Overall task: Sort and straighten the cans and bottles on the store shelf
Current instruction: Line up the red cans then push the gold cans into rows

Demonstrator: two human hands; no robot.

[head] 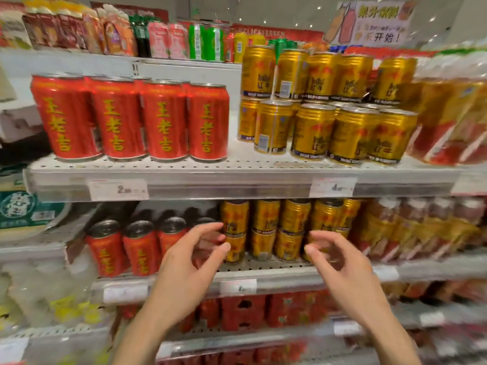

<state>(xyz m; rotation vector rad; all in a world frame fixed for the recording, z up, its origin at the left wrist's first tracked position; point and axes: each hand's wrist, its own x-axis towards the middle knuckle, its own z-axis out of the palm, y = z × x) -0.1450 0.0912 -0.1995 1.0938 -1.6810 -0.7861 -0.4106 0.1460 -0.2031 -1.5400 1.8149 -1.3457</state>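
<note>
Head view, and both hands are up in front of the lower shelf (263,270) — the left hand (189,262) with fingers curled and spread, empty, gripping nothing, the right hand (340,262) in a matching loose cup, also holding nothing. Between and just beyond them sit the stacked gold cans (266,230), two tiers high, and the hands look shaped to close in on that stack from either side, probably to square it up. Just behind the left hand's fingertips stands a row of red cans (126,246), upright, labels forward, already tidy. Above the hands, on the upper shelf (237,167), four more red cans in a row (131,119) face out neatly, while up and to the right the upper gold cans (329,106) are stacked unevenly — several turned, one showing its back label — so that group looks like the work still waiting. Beyond the right hand, wrapped packs of bottles (411,227) blur at the edge, too smeared to judge.
</note>
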